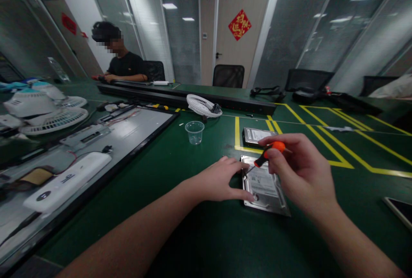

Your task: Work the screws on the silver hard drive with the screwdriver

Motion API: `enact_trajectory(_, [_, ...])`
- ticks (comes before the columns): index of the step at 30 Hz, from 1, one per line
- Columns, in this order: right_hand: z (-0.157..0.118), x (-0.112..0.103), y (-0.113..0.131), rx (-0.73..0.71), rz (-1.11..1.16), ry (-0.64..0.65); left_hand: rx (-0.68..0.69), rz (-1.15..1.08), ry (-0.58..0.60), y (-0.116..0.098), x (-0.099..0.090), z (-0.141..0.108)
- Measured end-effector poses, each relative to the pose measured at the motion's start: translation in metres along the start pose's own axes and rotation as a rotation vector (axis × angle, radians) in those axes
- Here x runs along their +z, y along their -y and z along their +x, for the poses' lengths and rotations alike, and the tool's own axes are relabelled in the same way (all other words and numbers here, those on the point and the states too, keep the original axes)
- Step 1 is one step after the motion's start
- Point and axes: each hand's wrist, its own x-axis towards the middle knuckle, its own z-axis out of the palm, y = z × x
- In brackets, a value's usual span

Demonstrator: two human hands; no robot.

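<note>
A silver hard drive point(265, 185) lies flat on the green table in front of me, label side up. My left hand point(222, 179) steadies it from the left, with the thumb on its near corner and the forefinger on its far left edge. An orange and black screwdriver point(270, 153) is gripped in my right hand point(304, 166), above the drive. Its shaft slants down to the left, and the tip meets the drive's left edge close to my left forefinger. The screw under the tip is too small to make out. Just beyond sits a second hard drive point(257, 135).
A clear plastic cup point(195, 133) stands left of the drives, with a white fan grille point(203, 106) behind it. A large opened panel point(128, 136) carrying a white device point(69, 179) fills the left. A phone-like object point(399, 211) lies right. Another person point(125, 63) sits across the table.
</note>
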Motion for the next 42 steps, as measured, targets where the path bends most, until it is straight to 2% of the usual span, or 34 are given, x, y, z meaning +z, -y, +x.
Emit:
enact_trajectory(4, [0.001, 0.000, -0.002, -0.031, -0.004, -0.017, -0.001, 0.001, 0.004, -0.001, 0.000, 0.000])
enact_trajectory(9, [-0.001, -0.004, -0.005, -0.046, -0.017, 0.084, -0.005, -0.005, 0.007, 0.002, 0.000, 0.000])
enact_trajectory(13, [-0.002, -0.004, -0.004, -0.015, 0.045, 0.116, -0.006, 0.001, 0.005, 0.003, 0.001, 0.000])
enact_trajectory(22, [0.000, 0.001, 0.001, 0.008, -0.008, -0.033, -0.017, 0.016, 0.012, 0.001, 0.001, 0.000])
enact_trajectory(29, [-0.001, -0.003, -0.009, -0.024, -0.020, 0.088, 0.008, 0.028, 0.000, 0.002, 0.001, 0.000])
enact_trajectory(33, [-0.001, -0.003, -0.007, -0.020, 0.043, 0.100, 0.006, 0.037, -0.002, 0.004, 0.002, 0.000])
enact_trajectory(42, [0.000, 0.000, -0.002, -0.024, 0.011, -0.017, -0.003, 0.030, 0.005, 0.002, 0.001, 0.001])
